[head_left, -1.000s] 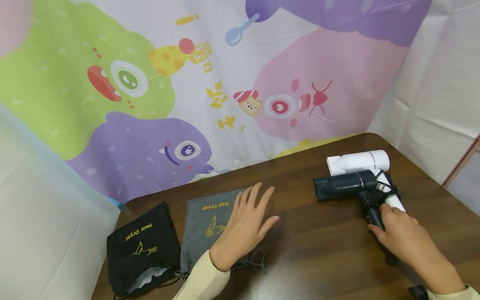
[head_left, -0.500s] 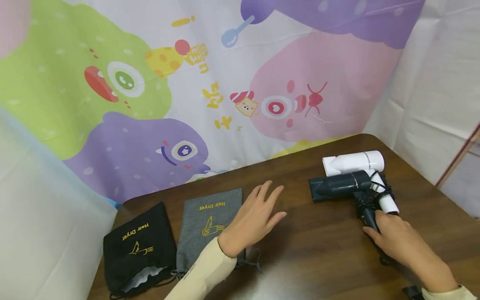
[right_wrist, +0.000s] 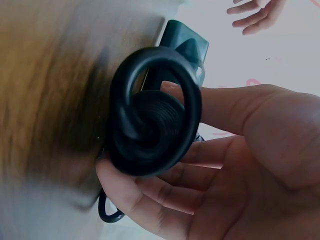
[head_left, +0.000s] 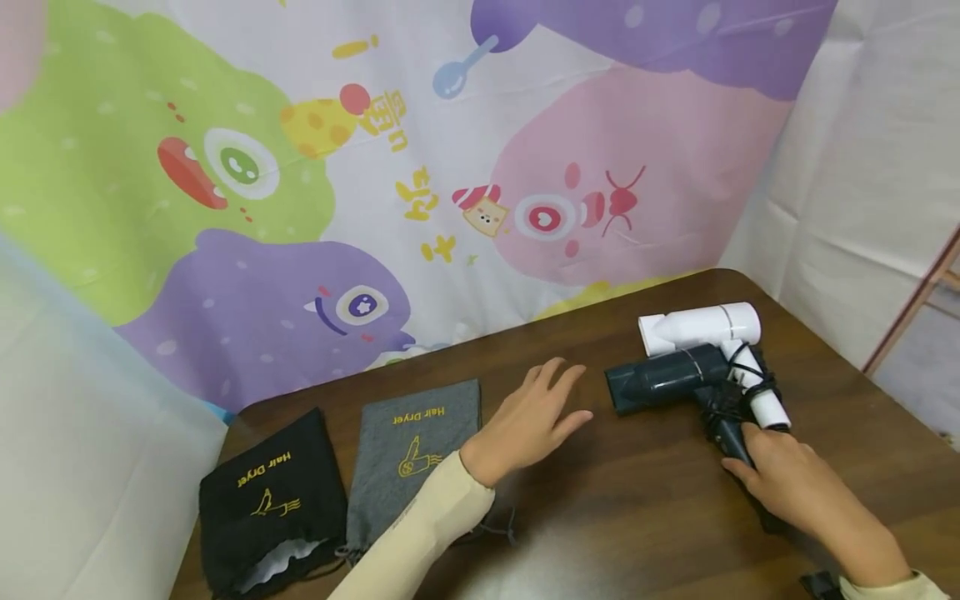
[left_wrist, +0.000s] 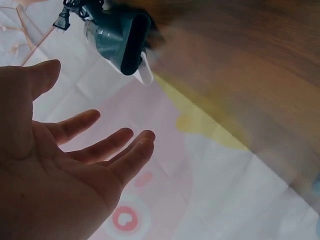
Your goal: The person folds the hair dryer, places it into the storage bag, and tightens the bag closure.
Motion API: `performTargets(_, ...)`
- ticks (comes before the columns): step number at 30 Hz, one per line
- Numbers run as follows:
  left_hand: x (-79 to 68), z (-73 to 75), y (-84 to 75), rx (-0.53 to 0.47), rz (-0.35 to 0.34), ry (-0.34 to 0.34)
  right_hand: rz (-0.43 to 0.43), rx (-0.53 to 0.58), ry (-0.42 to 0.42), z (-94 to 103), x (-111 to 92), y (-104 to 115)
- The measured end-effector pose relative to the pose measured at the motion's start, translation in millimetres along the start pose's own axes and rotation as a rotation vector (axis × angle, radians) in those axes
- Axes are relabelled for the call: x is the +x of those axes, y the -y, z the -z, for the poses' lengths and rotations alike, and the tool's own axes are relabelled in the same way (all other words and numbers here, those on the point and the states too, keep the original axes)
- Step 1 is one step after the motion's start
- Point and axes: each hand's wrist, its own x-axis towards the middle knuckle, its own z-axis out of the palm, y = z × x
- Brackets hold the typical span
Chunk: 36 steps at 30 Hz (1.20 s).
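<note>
In the head view, my right hand (head_left: 806, 479) grips the handle of a dark blue-green hair dryer (head_left: 663, 377) at the right of the table. Black cord is bundled round its handle. The right wrist view shows the thumb and fingers (right_wrist: 175, 195) curled about the handle, with a thick cord loop at its end. A white hair dryer (head_left: 701, 327) lies just behind the dark one, its handle partly covered. Left of the dark nozzle, my left hand (head_left: 528, 417) hovers with fingers spread and loosely bent, holding nothing. In the left wrist view its palm (left_wrist: 65, 175) shows bare.
A grey drawstring pouch (head_left: 412, 421) marked "Hair Dryer" lies left of my left hand, partly under the sleeve. Beside it is a black pouch (head_left: 273, 492) with its mouth gaping. A black plug (head_left: 821, 585) sits near the right wrist. A printed cloth (head_left: 420, 292) hangs behind the table.
My left hand has moved right, away from the grey pouch and toward the dryers. My right hand keeps its grip, and the dark hair dryer has shifted slightly away from the white one.
</note>
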Motion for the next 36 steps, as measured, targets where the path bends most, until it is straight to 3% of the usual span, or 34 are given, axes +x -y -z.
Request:
performTargets(12, 30.2, -13.0, -8.3, -0.115, -0.014, 0.069, 0.009, 0.002, 0.005, 0.3, -2, -4)
performTargets(23, 47.7, -24.7, -15.4, -0.196, 0.011, 0.142, 0.013, -0.002, 0.021, -0.4, -1, -6)
performTargets(31, 64.4, -32.3, -19.1, -0.242, 0.011, 0.152, 0.041, -0.008, -0.006, -1.1, 0, -6)
performTargets(36, 74.6, -40.7, -20.7, -0.296, 0.025, 0.219, 0.059, -0.010, -0.022, -1.1, 1, -6)
